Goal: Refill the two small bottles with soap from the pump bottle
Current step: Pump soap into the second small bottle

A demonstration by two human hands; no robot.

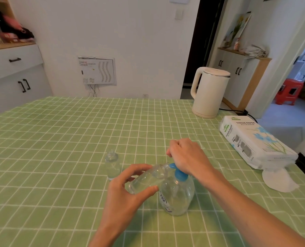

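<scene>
Left hand (pixel 125 191): gripping the tilted small bottle (pixel 146 179) between thumb and curled fingers, holding it just left of the pump bottle (pixel 176 198), with the neck leaning in toward the spout.
Right hand (pixel 187 155): sitting on top of the pump bottle, fingers curled down over the blue pump head (pixel 179 172), seemingly pressing on it.
Step in hand: by the look of it, pumping soap into the first of the two small bottles.
Standing small bottle (pixel 113 165): standing upright and uncapped, left of the pump bottle and a little beyond it, apart from both hands, looking not yet dealt with.
Next move: probably calling for holding the tilted neck lined up under the spout while pressing, then setting that bottle upright and bringing the standing one over to the pump bottle.
Hidden: spout tip and the tilted bottle's mouth lying under the right hand, so whether soap is flowing cannot be told.
Hard to read: soap level in all three bottles, everything being clear; no caps showing near the pump bottle.
Surroundings: green checked tablecloth (pixel 59 139) lying under the pump bottle; tissue pack (pixel 254 141) lying well to its right; white kettle (pixel 208 93) standing far beyond it, to the right.
</scene>
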